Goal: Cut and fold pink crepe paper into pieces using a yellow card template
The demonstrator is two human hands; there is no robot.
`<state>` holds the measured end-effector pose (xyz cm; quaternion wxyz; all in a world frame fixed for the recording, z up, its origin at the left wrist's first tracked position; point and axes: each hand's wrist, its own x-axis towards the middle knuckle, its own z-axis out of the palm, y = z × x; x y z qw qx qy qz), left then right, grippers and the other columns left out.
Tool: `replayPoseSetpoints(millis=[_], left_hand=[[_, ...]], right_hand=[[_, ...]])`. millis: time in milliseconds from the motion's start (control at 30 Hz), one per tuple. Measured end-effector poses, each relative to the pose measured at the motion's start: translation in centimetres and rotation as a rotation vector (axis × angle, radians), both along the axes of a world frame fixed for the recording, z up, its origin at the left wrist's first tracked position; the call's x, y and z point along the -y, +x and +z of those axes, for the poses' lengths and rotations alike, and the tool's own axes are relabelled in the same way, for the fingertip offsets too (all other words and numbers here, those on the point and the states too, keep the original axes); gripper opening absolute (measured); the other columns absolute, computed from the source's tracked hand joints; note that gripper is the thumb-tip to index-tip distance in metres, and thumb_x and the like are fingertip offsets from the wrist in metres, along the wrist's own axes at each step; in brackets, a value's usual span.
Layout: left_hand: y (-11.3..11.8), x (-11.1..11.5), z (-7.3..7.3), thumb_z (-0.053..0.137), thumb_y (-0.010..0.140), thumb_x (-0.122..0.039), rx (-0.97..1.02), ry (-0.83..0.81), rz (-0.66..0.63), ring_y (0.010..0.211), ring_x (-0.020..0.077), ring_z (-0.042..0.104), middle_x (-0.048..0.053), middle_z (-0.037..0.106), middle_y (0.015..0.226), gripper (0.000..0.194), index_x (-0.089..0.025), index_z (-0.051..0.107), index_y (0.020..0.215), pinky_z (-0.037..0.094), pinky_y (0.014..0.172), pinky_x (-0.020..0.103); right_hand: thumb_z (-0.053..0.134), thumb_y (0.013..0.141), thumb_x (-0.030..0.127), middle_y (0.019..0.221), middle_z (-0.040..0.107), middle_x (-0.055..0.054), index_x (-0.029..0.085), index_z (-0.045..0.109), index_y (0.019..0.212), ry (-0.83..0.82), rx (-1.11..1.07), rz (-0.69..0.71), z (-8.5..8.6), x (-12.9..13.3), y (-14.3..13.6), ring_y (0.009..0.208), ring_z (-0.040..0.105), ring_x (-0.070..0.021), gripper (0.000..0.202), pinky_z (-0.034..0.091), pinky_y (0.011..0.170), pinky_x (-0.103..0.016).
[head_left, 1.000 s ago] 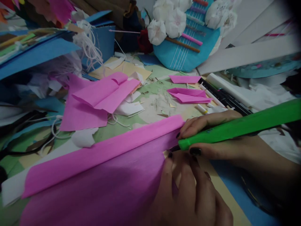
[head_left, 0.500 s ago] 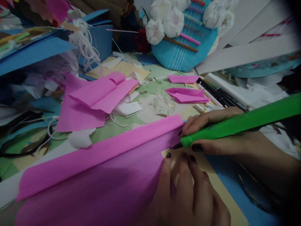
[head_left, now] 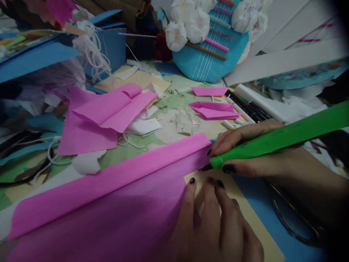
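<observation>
A large sheet of pink paper point(head_left: 114, 218) with a folded strip along its far edge spreads over the front of the table. My left hand point(head_left: 218, 222) lies with fingers spread, pressing a cream piece of paper point(head_left: 253, 211) on the pink sheet. My right hand point(head_left: 251, 149) is closed on a thick green tool point(head_left: 283, 138), gripped between thumb and fingers. Its dark tip points down at the pink sheet, just beyond the cream paper's corner. What the tip is exactly cannot be made out.
Pink paper scraps point(head_left: 109, 109) lie at the back left, near white string point(head_left: 92, 51) and a blue box point(head_left: 114, 47). Behind stands a turquoise piece point(head_left: 215, 62) with white flowers point(head_left: 197, 25). Folded pink pieces point(head_left: 214, 110) and dark markers point(head_left: 245, 107) lie beyond my right hand.
The whole view has shifted slightly, so most things appear a little further left. Both hands keep nearly the same pose; the green tool has tilted and lowered a little at its tail end.
</observation>
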<state>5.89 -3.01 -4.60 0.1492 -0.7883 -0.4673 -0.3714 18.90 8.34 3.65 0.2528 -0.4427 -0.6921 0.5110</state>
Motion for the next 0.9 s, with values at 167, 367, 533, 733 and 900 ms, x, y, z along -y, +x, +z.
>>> replayPoseSetpoints(millis=[167,367,533,733,900], left_hand=[[0.5,0.0,-0.2,0.048,0.086,-0.012,0.044,0.023,0.035,0.099,0.0270,0.065,0.005,0.073,0.091,0.014,-0.018,0.060,0.081,0.048,0.091,0.047],[0.5,0.0,-0.2,0.049,0.083,-0.012,0.001,0.025,0.041,0.099,0.0265,0.066,0.006,0.074,0.091,0.012,-0.018,0.059,0.082,0.050,0.091,0.047],[0.1,0.0,-0.1,0.050,0.083,-0.012,-0.030,0.023,0.022,0.097,0.0266,0.067,0.005,0.075,0.090,0.011,-0.018,0.059,0.084,0.051,0.090,0.047],[-0.1,0.0,0.2,0.049,0.086,-0.013,-0.092,-0.007,0.014,0.099,0.0257,0.067,0.004,0.075,0.093,0.012,-0.018,0.059,0.090,0.051,0.090,0.046],[-0.5,0.0,0.2,0.051,0.085,-0.013,-0.087,0.019,0.026,0.100,0.0268,0.066,0.005,0.074,0.095,0.010,-0.018,0.059,0.091,0.052,0.089,0.046]], right_hand=[[0.081,0.066,0.029,0.082,0.073,-0.006,0.021,0.076,0.079,0.013,0.009,-0.005,0.1,-0.2,0.2,0.080,0.069,-0.0215,0.016,0.058,0.067,-0.025],[0.082,0.065,0.032,0.079,0.072,-0.007,0.019,0.076,0.078,0.063,0.021,0.023,0.0,-0.6,0.5,0.079,0.069,-0.0209,0.019,0.058,0.069,-0.025],[0.082,0.065,0.029,0.077,0.072,-0.006,0.020,0.076,0.077,0.079,0.030,0.003,0.0,-0.7,0.6,0.080,0.068,-0.0206,0.016,0.057,0.074,-0.027],[0.082,0.064,0.026,0.077,0.072,-0.005,0.021,0.077,0.076,0.060,0.019,-0.006,0.1,-1.0,0.8,0.080,0.067,-0.0201,0.014,0.056,0.074,-0.027],[0.083,0.064,0.029,0.079,0.073,-0.005,0.022,0.077,0.076,0.077,0.031,0.000,0.2,-1.3,1.2,0.082,0.067,-0.0209,0.015,0.056,0.074,-0.028]])
